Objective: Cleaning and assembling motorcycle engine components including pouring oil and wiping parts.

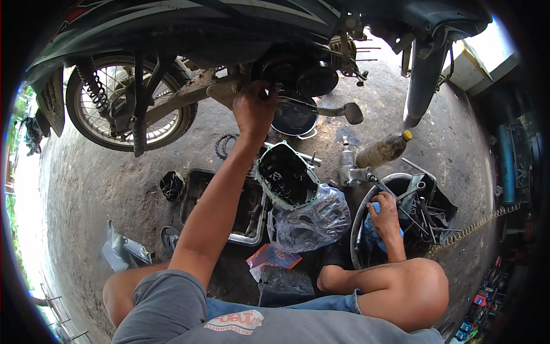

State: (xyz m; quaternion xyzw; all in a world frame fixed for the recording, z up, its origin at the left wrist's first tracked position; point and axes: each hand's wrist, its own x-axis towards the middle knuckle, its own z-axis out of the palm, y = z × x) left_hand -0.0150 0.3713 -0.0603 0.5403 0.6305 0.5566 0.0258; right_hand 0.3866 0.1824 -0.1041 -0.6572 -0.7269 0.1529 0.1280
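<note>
My left hand (255,109): at 12 o'clock, fingers bent at the motorcycle engine (318,79); what they grip, I cannot tell.
My right hand (386,218): at 4 o'clock, grasping a blue cloth (372,234) in the tool basin (355,236).
Engine cover (269,159): at the dial's centre, small parts (279,184) inside it.

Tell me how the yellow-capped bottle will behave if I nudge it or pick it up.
The bottle looks rounded, so a nudge could well make it roll or tip. Its see-through wall suggests plastic, so it may give a little under a squeeze. Dark smears on it might make it slippery. How full it is, I can't tell.
</note>
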